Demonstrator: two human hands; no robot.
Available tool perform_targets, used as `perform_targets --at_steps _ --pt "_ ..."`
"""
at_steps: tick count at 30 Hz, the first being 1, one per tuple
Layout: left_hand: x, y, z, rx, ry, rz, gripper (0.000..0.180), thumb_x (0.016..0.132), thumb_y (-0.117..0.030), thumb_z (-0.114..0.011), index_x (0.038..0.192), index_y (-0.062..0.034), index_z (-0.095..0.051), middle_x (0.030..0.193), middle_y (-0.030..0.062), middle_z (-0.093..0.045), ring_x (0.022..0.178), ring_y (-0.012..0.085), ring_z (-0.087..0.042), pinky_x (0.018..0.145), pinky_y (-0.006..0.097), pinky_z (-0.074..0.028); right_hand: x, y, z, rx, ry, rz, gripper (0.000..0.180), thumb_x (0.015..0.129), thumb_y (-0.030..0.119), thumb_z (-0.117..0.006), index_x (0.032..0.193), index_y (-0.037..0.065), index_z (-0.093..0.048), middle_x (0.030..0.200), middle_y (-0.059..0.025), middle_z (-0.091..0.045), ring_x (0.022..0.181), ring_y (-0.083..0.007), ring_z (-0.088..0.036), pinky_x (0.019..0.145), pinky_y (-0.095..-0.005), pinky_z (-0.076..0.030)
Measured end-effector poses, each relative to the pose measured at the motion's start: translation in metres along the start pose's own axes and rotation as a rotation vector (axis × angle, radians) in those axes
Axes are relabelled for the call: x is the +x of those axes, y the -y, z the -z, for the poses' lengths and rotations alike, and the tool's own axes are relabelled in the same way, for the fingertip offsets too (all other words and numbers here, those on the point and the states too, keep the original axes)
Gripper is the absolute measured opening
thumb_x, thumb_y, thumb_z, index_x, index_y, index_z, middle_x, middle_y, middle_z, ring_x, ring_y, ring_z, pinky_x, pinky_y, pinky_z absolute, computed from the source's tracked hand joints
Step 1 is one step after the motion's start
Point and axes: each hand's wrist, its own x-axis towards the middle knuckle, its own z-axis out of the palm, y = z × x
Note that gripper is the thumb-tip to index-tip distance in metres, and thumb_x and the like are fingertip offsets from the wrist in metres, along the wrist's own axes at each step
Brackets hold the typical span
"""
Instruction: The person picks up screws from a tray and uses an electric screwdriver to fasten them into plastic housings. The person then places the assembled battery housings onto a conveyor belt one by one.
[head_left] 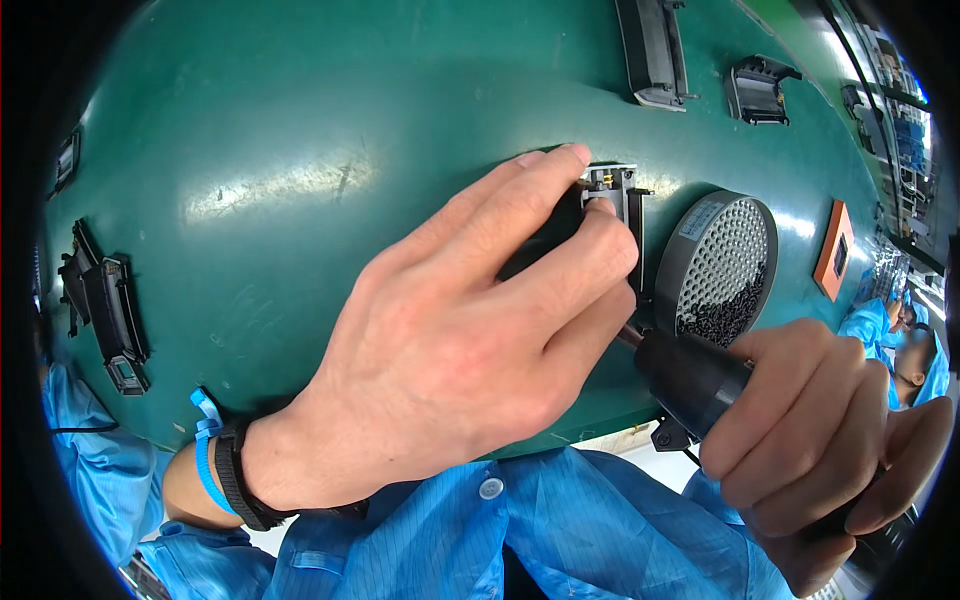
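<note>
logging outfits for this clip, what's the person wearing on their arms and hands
Both hands are bare, no gloves. The left hand has a black wristband and a blue strap at the wrist, below a shiny blue sleeve. The right hand shows no wristwear.

A: What is the left hand (470, 330) doing?
B: It is pinning a small black part (612, 195) to the green table (300, 150).
A: And the right hand (830, 420)?
B: It is gripping a black power screwdriver (690, 375) beside a round screw tray (722, 265).

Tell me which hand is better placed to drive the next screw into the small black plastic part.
Right hand: it grips the black electric screwdriver, tip at the small black plastic part; left hand pins that part down.
</note>
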Motion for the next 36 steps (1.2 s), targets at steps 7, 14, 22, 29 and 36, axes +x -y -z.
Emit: perform_targets --at_steps 7,14,22,29,36 --pt "0.0 0.0 0.001 0.022 0.007 0.013 0.054 0.051 -0.007 -0.083 0.104 0.0024 -0.075 0.119 0.0122 -0.068 0.119 0.0387 -0.068 0.091 0.044 -0.063 0.007 -0.007 -0.002 0.008 0.028 0.014 0.032 0.095 0.02 -0.062 0.113 0.002 -0.043 0.061 -0.0004 -0.057 0.043 -0.0085 -0.051 0.044 -0.0246 -0.05" --pt "0.001 -0.003 0.001 0.0 -0.01 0.069 0.052 0.053 -0.006 -0.082 0.103 0.0021 -0.075 0.117 0.0123 -0.069 0.12 0.0381 -0.067 0.091 0.043 -0.064 0.02 -0.022 0.0 0.014 0.059 0.017 0.033 0.094 0.018 -0.064 0.112 0.003 -0.041 0.06 -0.0002 -0.057 0.041 -0.0076 -0.051 0.043 -0.0239 -0.051" --pt "-0.006 -0.002 -0.006 0.046 -0.008 -0.011 0.047 0.057 -0.007 -0.081 0.102 0.0035 -0.074 0.116 0.0129 -0.069 0.121 0.0386 -0.066 0.092 0.044 -0.064 0.025 -0.041 -0.007 -0.041 0.057 -0.051 0.035 0.092 0.016 -0.066 0.111 0.004 -0.039 0.059 0.0 -0.058 0.04 -0.0066 -0.051 0.042 -0.0232 -0.051" --pt "0.009 0.004 0.011 0.052 0.1 -0.024 0.048 0.06 -0.008 -0.082 0.105 0.0049 -0.073 0.119 0.0148 -0.067 0.124 0.0399 -0.065 0.096 0.044 -0.062 0.034 -0.033 0.007 -0.035 -0.169 0.0 0.028 0.093 0.017 -0.065 0.105 0.005 -0.043 0.057 0.0019 -0.054 0.041 -0.0057 -0.049 0.044 -0.0215 -0.048" --pt "0.015 0.002 0.045 0.158 0.294 -0.168 0.039 0.076 -0.012 -0.073 0.114 -0.0028 -0.072 0.127 0.0105 -0.067 0.129 0.0352 -0.062 0.099 0.042 -0.059 0.023 0.004 0.041 0.0 -0.599 0.198 0.013 0.103 0.019 -0.051 0.101 0.008 -0.046 0.059 0.0031 -0.042 0.045 -0.0076 -0.041 0.045 -0.0228 -0.041"
